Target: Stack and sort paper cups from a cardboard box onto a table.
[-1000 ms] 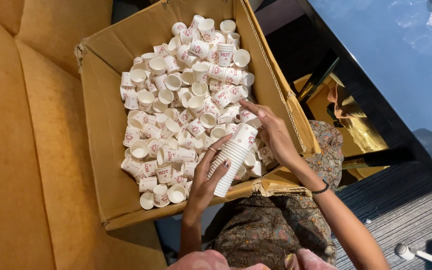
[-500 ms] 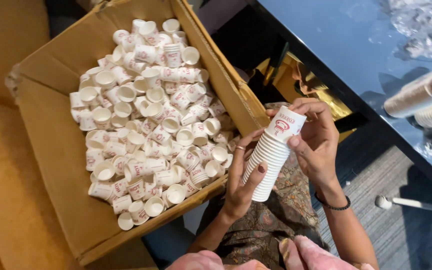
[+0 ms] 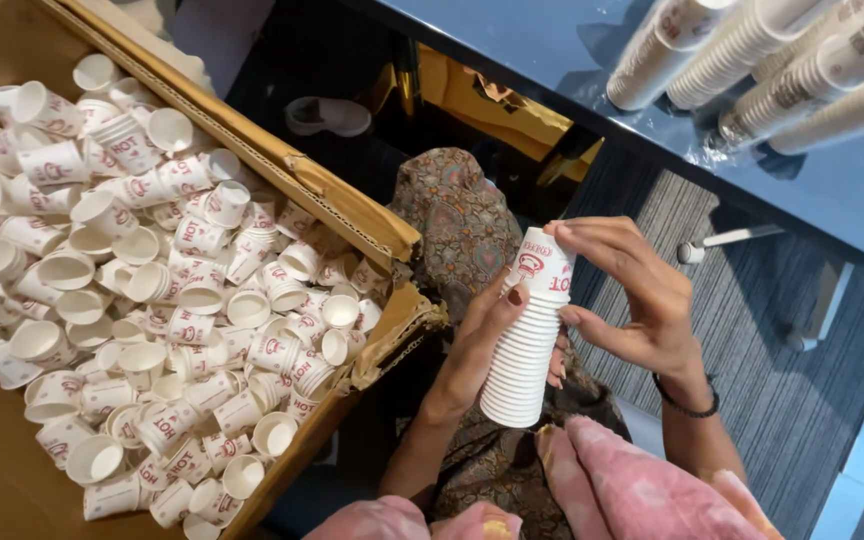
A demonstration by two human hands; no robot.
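Cardboard box of loose paper cups sits at my left, its near corner torn; over my lap, my left hand braces the nested cup stack from the side while my right hand pinches its top, keeping it straight.

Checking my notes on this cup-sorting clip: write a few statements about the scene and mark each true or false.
1. Both hands hold one stack of paper cups. True: the left hand and the right hand grip it together.
2. The cardboard box is empty. False: it is full of loose cups.
3. Long cup stacks lie on the blue table. True.
4. The held stack lies inside the box. False: it is held outside the box, above the patterned fabric.
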